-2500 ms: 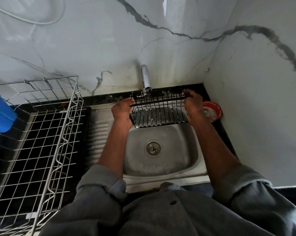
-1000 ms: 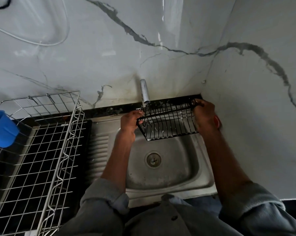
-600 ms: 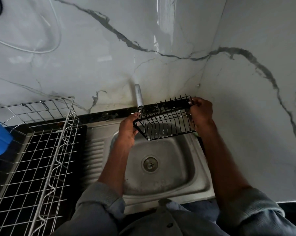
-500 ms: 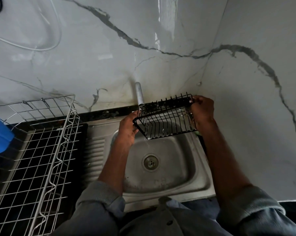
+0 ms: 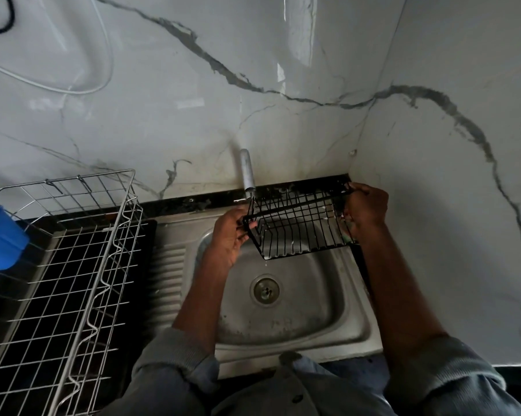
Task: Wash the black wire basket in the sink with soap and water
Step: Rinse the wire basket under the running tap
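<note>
Left hand (image 5: 230,235): forearm reaching up from a grey sleeve, fingers curled round the left end of the black wire basket (image 5: 298,228).
Right hand (image 5: 365,210): forearm extended along the right side of the sink, fingers clasping the basket's right end at its upper rim.
Black wire basket: held clear above the back of the steel sink (image 5: 283,295), tilted, just under the tap spout (image 5: 247,172); whether water runs cannot be told.

Surroundings, left to right: blue plastic container (image 5: 1,238) hooked at the far left of a large silver wire rack (image 5: 73,280) standing on dark counter; ribbed drainboard (image 5: 170,280); sink bowl with central drain (image 5: 265,289); marble wall (image 5: 448,190) close on the right, meeting the back wall in a corner behind the basket.

Room: bowl open below the basket; right wall near the right hand.
</note>
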`<state>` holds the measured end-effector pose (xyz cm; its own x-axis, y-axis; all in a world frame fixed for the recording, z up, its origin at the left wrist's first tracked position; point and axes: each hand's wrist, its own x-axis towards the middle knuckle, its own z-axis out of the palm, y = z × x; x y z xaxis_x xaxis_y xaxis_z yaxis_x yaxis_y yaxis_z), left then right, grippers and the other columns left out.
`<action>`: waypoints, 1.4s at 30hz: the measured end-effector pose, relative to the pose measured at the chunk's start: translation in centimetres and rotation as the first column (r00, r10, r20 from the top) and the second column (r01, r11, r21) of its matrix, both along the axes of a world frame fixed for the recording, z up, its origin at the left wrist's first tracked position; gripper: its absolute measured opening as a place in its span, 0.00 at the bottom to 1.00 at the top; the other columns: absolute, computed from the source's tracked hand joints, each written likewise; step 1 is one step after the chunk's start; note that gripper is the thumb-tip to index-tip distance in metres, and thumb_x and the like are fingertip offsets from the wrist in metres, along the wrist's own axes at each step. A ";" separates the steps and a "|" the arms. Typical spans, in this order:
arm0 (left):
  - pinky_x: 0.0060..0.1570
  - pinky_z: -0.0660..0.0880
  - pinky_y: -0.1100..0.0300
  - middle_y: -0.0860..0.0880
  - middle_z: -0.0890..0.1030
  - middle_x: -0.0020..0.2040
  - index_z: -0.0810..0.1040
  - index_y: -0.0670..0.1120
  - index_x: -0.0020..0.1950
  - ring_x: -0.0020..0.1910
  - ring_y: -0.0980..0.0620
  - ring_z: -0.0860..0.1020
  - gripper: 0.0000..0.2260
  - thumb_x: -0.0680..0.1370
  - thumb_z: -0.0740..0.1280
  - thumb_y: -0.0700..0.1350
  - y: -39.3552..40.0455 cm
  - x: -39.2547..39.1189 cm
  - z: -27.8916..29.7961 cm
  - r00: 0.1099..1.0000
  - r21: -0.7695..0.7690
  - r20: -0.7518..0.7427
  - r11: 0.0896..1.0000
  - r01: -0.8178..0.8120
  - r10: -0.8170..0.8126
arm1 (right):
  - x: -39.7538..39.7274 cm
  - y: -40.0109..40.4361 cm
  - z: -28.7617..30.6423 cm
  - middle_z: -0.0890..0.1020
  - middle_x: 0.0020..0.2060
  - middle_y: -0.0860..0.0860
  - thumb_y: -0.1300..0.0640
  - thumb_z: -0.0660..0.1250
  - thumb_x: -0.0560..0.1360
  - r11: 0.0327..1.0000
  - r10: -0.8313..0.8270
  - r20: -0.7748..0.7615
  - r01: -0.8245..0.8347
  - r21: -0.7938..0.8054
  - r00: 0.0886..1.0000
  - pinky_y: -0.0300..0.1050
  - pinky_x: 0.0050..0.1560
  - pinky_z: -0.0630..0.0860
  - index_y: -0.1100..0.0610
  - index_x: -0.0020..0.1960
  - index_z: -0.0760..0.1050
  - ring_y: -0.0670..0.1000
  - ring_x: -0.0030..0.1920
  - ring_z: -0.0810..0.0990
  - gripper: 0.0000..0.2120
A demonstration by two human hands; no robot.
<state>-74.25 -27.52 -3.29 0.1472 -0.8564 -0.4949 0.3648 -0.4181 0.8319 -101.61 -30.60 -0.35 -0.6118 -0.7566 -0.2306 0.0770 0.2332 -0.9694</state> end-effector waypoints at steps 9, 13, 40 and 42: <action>0.41 0.70 0.57 0.49 0.80 0.37 0.82 0.48 0.49 0.32 0.53 0.73 0.07 0.79 0.70 0.51 1.7 -0.4 -0.1 0.993 0.114 0.118 0.993 -0.032 0.018 | 0.6 1.1 -0.5 0.80 0.28 0.53 0.69 0.61 0.69 0.993 0.084 0.154 -0.096 0.071 0.984 0.46 0.36 0.72 0.50 0.45 0.86 0.52 0.27 0.74 0.20; 0.56 0.77 0.45 0.49 0.76 0.42 0.84 0.49 0.49 0.40 0.51 0.74 0.05 0.77 0.72 0.50 1.9 -0.1 0.4 0.997 0.121 0.040 0.990 -0.072 0.067 | 1.5 0.7 -1.0 0.84 0.39 0.53 0.71 0.63 0.72 0.982 0.173 0.060 -0.177 0.069 0.983 0.42 0.37 0.76 0.56 0.56 0.85 0.50 0.35 0.80 0.20; 0.42 0.81 0.55 0.43 0.85 0.47 0.82 0.48 0.52 0.43 0.41 0.84 0.09 0.80 0.65 0.36 9.9 9.5 -0.7 0.964 0.148 0.213 0.970 -0.191 0.158 | 14.1 -0.8 -2.8 0.85 0.51 0.46 0.71 0.65 0.77 0.858 0.509 0.091 -0.513 0.018 0.856 0.33 0.56 0.76 0.57 0.57 0.84 0.43 0.54 0.81 0.16; 0.54 0.82 0.42 0.40 0.87 0.50 0.84 0.47 0.52 0.50 0.35 0.85 0.10 0.79 0.67 0.34 10.2 9.0 -1.2 0.968 0.124 0.214 0.979 -0.161 0.132 | 14.1 -1.1 -2.4 0.85 0.53 0.48 0.71 0.65 0.77 0.877 0.481 0.060 -0.481 -0.012 0.875 0.25 0.49 0.73 0.58 0.59 0.83 0.41 0.53 0.81 0.15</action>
